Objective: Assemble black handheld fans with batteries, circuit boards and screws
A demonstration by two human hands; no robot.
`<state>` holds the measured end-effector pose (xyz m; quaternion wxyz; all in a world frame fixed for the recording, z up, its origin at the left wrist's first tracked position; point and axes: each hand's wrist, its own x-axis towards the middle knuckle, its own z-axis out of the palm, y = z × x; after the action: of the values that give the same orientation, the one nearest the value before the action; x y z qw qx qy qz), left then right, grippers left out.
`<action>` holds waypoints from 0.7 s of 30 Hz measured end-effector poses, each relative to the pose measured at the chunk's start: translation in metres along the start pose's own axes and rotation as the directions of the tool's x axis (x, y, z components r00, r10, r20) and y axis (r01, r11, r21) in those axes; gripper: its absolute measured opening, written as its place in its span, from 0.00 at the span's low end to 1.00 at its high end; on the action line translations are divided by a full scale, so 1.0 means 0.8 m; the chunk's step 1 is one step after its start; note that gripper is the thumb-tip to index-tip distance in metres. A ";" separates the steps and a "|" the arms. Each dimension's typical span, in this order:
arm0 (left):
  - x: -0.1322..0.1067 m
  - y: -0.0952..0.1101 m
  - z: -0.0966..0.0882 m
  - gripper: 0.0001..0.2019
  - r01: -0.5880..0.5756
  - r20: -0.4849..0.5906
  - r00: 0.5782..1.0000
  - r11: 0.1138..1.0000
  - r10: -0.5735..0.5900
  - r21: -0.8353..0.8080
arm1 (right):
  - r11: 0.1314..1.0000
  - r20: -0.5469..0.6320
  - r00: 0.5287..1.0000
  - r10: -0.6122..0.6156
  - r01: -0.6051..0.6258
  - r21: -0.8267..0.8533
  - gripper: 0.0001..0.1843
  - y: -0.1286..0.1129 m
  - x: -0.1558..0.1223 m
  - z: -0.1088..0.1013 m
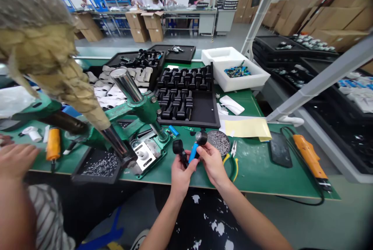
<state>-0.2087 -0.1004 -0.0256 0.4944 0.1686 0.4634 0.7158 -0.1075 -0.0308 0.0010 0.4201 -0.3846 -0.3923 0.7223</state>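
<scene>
Above the front of the green bench, my left hand [181,175] is closed around a black plastic housing [177,147] with a rounded head. My right hand [213,163] pinches a blue cylindrical battery [193,152], which has a dark round head part [201,138] at its upper end. The two pieces are held side by side, and the left fingertips come close to the battery's lower end. Whether the pieces are joined lower down is hidden by my fingers. Just behind my right hand lies a round dish of small metal parts [219,142], with yellow-green pliers [233,160] beside it.
A green hand press [145,106] stands left of my hands. Behind them is a black tray [204,110] of black housings. A white foam box [241,81] holds small parts. A phone [280,149] and an orange electric screwdriver [309,156] lie right. A co-worker's hand [17,160] shows left.
</scene>
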 end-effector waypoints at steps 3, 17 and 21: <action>0.001 -0.002 -0.001 0.20 -0.003 -0.029 1.000 1.000 0.002 -0.029 | 1.000 0.022 0.999 0.026 -0.025 -0.010 0.23 0.000 -0.001 0.000; -0.002 0.022 0.017 0.23 0.097 -0.032 0.994 0.963 -0.109 -0.252 | 1.000 0.112 0.994 -0.013 0.014 -0.011 0.20 0.004 0.005 -0.011; 0.000 0.021 0.020 0.23 0.113 -0.030 0.991 0.952 -0.127 -0.284 | 0.999 0.057 0.997 -0.045 0.047 -0.025 0.20 0.005 0.004 -0.009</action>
<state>-0.2063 -0.0940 -0.0033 0.5448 0.0508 0.3779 0.7469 -0.1033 -0.0277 -0.0057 0.4203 -0.3603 -0.4222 0.7179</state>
